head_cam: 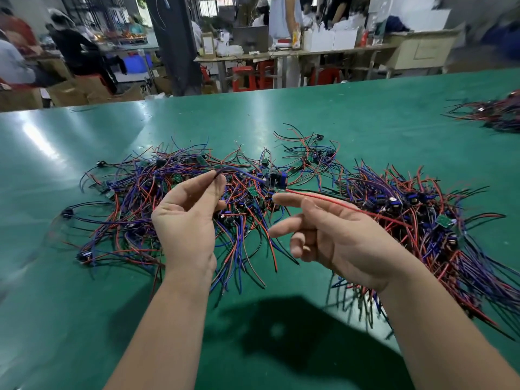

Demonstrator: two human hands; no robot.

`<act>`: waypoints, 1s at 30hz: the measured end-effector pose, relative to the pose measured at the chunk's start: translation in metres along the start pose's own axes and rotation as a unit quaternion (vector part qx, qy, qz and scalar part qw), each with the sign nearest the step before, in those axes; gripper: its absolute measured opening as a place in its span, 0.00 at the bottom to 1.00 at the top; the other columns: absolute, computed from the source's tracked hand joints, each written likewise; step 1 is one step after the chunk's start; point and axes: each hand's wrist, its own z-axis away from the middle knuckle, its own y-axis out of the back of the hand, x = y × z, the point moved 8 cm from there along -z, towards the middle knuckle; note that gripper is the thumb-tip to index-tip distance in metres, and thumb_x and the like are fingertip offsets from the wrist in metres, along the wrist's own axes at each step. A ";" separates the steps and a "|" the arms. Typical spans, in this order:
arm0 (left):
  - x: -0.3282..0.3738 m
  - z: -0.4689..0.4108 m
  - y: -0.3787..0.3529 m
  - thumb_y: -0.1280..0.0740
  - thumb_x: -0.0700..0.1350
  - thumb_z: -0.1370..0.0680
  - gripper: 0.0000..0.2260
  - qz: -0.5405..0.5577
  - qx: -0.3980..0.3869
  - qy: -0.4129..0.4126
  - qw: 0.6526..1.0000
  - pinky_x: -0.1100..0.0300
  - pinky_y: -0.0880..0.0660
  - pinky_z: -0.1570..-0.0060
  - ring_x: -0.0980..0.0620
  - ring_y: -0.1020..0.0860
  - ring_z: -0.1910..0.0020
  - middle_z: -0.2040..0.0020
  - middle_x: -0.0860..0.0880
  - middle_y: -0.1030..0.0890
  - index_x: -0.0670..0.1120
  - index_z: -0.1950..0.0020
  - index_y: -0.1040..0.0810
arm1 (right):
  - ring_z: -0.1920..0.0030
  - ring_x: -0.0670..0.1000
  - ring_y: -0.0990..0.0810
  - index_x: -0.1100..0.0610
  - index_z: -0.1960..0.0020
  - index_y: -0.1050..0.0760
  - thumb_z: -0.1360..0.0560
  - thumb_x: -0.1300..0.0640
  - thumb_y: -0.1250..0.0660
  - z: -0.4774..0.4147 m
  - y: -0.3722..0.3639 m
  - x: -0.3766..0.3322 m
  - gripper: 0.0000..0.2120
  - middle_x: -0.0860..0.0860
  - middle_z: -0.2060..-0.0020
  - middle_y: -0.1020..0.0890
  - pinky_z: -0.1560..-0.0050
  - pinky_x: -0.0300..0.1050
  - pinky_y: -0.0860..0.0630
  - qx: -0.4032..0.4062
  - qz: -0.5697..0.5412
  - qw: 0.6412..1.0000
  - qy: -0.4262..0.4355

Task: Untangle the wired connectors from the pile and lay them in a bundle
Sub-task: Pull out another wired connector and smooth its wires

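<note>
My left hand (185, 220) pinches the end of a purple wire (239, 173) between thumb and forefinger. That wire leads to a wired connector (277, 178) held in the air just past my right thumb tip, between both hands. My right hand (343, 240) is loose, with fingers spread and gripping nothing. The connector's red wire (337, 205) runs along the thumb's far side. Below my fingers the tangled pile (135, 198) lies on the green table (365, 114).
</note>
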 end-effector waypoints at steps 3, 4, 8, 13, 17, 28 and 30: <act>0.000 -0.003 0.003 0.27 0.34 0.30 0.07 -0.013 0.000 -0.027 1.000 0.68 0.24 0.61 0.59 0.21 0.66 0.66 0.54 0.16 0.45 0.58 0.18 | 0.68 0.49 0.21 0.46 0.45 0.21 0.31 0.64 0.30 0.004 -0.004 -0.006 0.19 0.58 0.57 0.16 0.66 0.36 0.26 -0.030 -0.008 0.999 0.039; 0.000 -0.003 0.003 0.27 0.33 0.30 0.07 -0.021 -0.005 -0.035 0.999 0.68 0.24 0.60 0.59 0.20 0.65 0.65 0.54 0.16 0.45 0.58 0.17 | 0.67 0.50 0.22 0.45 0.44 0.21 0.33 0.66 0.28 0.004 -0.005 -0.007 0.22 0.59 0.57 0.16 0.66 0.36 0.26 -0.035 -0.011 0.998 0.049; 0.005 0.000 -0.005 0.25 0.36 0.30 0.08 -0.104 -0.056 -0.088 0.989 0.67 0.24 0.59 0.59 0.20 0.64 0.65 0.55 0.16 0.50 0.60 0.17 | 0.69 0.48 0.21 0.50 0.49 0.19 0.32 0.55 0.31 0.000 0.002 -0.013 0.12 0.57 0.61 0.17 0.66 0.35 0.26 0.019 -0.066 0.994 0.081; 0.011 0.010 -0.012 0.24 0.47 0.30 0.06 -0.294 -0.078 -0.148 0.941 0.55 0.24 0.54 0.55 0.20 0.59 0.63 0.58 0.18 0.55 0.61 0.20 | 0.67 0.47 0.18 0.52 0.52 0.18 0.31 0.55 0.34 0.001 0.023 -0.023 0.10 0.55 0.64 0.16 0.67 0.34 0.24 0.122 -0.064 0.980 0.140; 0.026 0.015 -0.003 0.26 0.51 0.29 0.10 -0.440 0.033 -0.211 0.872 0.54 0.36 0.49 0.49 0.27 0.50 0.52 0.56 0.25 0.52 0.52 0.23 | 0.61 0.52 0.15 0.52 0.51 0.19 0.30 0.56 0.33 0.005 0.034 -0.032 0.09 0.54 0.63 0.15 0.66 0.35 0.24 0.191 0.009 0.959 0.210; -0.008 0.052 -0.060 0.38 0.57 0.22 0.18 -0.276 -0.255 -0.133 0.917 0.59 0.24 0.60 0.56 0.21 0.64 0.66 0.51 0.18 0.46 0.59 0.17 | 0.54 0.46 0.18 0.49 0.44 0.21 0.28 0.62 0.28 0.009 0.010 -0.036 0.15 0.48 0.55 0.16 0.54 0.39 0.22 0.180 0.312 0.890 0.281; -0.018 0.046 -0.057 0.37 0.56 0.22 0.17 -0.191 -0.250 -0.029 0.949 0.59 0.22 0.58 0.54 0.18 0.61 0.63 0.48 0.15 0.47 0.59 0.16 | 0.49 0.49 0.20 0.49 0.41 0.23 0.28 0.65 0.29 0.006 0.004 -0.032 0.19 0.49 0.51 0.18 0.53 0.45 0.23 0.153 0.376 0.872 0.275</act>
